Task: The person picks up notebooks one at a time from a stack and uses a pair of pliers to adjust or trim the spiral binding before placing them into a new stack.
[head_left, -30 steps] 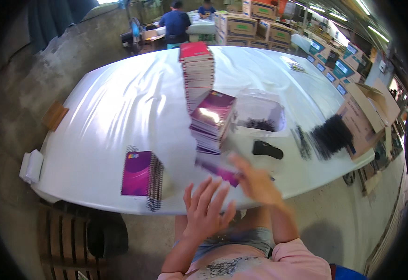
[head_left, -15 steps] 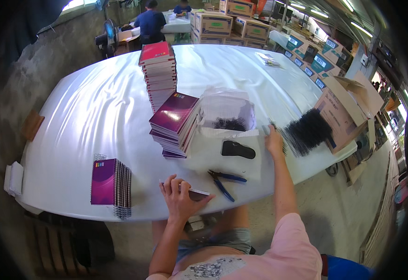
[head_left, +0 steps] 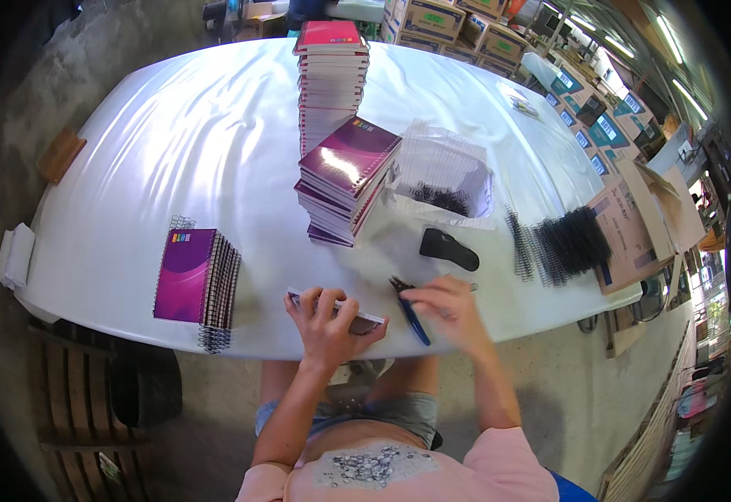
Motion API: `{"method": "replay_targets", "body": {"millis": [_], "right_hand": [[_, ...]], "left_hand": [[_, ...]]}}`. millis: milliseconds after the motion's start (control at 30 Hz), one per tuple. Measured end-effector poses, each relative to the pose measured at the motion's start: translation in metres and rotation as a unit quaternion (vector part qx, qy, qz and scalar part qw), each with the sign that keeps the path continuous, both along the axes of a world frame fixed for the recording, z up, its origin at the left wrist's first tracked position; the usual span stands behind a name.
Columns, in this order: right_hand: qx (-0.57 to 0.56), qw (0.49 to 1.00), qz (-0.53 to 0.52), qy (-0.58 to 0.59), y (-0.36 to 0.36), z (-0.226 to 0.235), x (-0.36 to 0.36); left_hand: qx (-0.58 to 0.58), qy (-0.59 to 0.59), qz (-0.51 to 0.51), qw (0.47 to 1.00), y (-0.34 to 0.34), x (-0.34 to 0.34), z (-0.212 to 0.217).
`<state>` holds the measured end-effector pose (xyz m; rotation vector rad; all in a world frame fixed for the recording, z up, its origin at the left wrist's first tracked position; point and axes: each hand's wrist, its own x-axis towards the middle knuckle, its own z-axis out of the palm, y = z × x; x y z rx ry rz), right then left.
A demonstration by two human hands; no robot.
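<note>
My left hand [head_left: 329, 325] grips a thin notebook [head_left: 368, 324], tilted on edge near the table's front edge. To its right, my right hand [head_left: 452, 308] is blurred, fingers drawn together over the blue-handled pliers [head_left: 416, 321], hiding part of them. Whatever those fingers hold is too smeared to name. Loose black spiral coils [head_left: 562, 243] lie in a heap at the right. A black handheld tool [head_left: 449, 248] rests beyond the pliers. Purple-covered notebooks [head_left: 350, 163] form a leaning stack ahead of my left hand. At the left lies a pile of coil-bound purple notebooks [head_left: 188, 276].
Behind the purple stack rises a tall stack of red-topped notebooks [head_left: 330, 35]. A white paper-lined tray [head_left: 478, 159] holds black coil bits. An open cardboard box [head_left: 625, 219] stands at the right edge. Cartons [head_left: 432, 21] and a person's dark clothing show in the background.
My right hand has come from the coil heap back toward the pliers and my left hand. My left hand still holds the notebook. The view has tilted down.
</note>
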<state>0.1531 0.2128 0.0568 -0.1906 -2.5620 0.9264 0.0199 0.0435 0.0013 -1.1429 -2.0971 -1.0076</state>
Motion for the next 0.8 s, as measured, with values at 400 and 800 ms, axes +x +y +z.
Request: {"method": "replay_targets", "body": {"millis": [400, 800], "right_hand": [[-0.272, 0.962, -0.005, -0.014, -0.031, -0.020, 0.000], [-0.153, 0.983, -0.103, -0.003, -0.049, 0.016, -0.005]], "left_hand": [[-0.021, -0.014, -0.017, 1.000, 0.007, 0.003, 0.004], [-0.086, -0.010, -0.045, 0.995, -0.002, -0.002, 0.011]]}}
